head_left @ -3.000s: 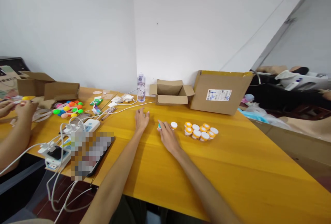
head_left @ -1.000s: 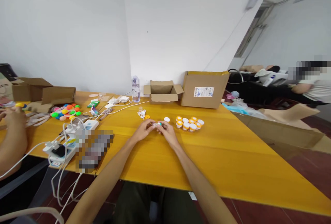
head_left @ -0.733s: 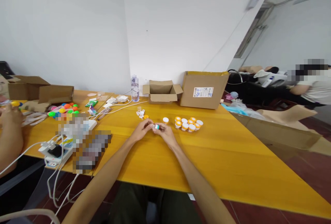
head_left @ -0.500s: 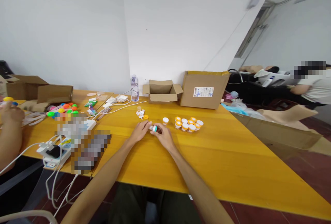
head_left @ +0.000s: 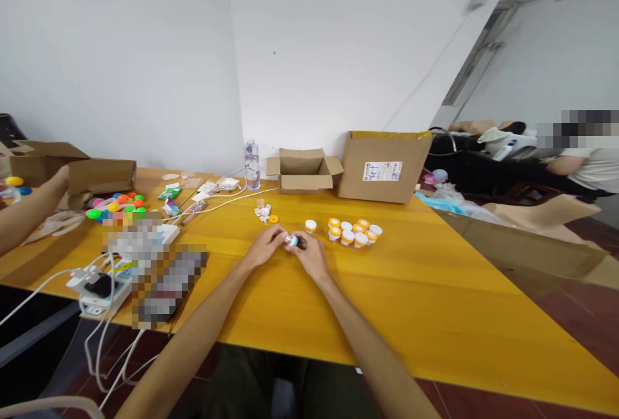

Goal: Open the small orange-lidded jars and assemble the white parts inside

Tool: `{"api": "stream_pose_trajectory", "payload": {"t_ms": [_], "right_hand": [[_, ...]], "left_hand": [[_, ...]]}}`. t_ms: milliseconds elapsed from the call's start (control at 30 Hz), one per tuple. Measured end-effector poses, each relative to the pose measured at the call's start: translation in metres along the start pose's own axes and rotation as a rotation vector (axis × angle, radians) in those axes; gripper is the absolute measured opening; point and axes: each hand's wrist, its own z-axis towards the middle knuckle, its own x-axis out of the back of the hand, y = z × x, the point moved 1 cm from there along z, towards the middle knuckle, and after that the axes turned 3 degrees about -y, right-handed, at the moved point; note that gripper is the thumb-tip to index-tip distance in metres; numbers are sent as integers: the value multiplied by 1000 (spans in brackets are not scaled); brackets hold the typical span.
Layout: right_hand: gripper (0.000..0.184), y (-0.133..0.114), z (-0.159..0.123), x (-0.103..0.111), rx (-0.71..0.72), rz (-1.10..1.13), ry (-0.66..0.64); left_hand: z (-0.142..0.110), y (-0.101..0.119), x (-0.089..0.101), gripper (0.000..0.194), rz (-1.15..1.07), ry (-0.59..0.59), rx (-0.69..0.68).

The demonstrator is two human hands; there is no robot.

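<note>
Evidently, in the head view, the held item is a small teal-capped jar (head_left: 291,240), tilted on its side between the person's 2 hands just above the wooden table (head_left: 411,316). The left hand (head_left: 267,246) has its fingertips closed around the clear end, while the right hand (head_left: 309,253) pinches the teal end, its fingers bent and drawn together. Holding it from opposite ends probably keeps the jar steady and leaves each end free to be turned or pressed against the other; whether the cap is fully seated is too small to tell.

Just beyond the fingers stands 1 white-lidded jar (head_left: 310,225), upright and apart from the cluster of orange- and white-lidded jars (head_left: 360,238) to its right. Grouped tightly, they seem placed to stay within easy reach without crowding the hands. Beyond the left hand, an orange ring-like piece (head_left: 273,219) lies beside small white pieces (head_left: 264,211), perhaps kept close for handy picking. Farther back, an open cardboard box (head_left: 304,182) sits near the wall.
</note>
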Motion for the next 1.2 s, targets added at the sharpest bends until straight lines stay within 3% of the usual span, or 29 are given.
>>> {"api": "stream_pose_trajectory", "payload": {"t_ms": [167,367,533,767,1000,1200], "right_hand": [[21,-9,-3,-1,9,-14,3],[20,-12,-1,0,-55,44,5],[20,-15,-3,-1,-26,38,-27],[22,-13,-3,-1,-29,46,-16],[22,-9,-1,-1,-49,52,-7],[23,-6,0,-1,-69,65,4]], "left_hand": [[-1,1,1,41,42,62,-6],[-1,5,0,34,-52,-17,-49],[-2,8,1,38,46,21,13],[-3,13,1,35,-39,-4,-68],[-1,16,8,35,-44,200,-56],[-2,15,29,23,111,436,7]]}}
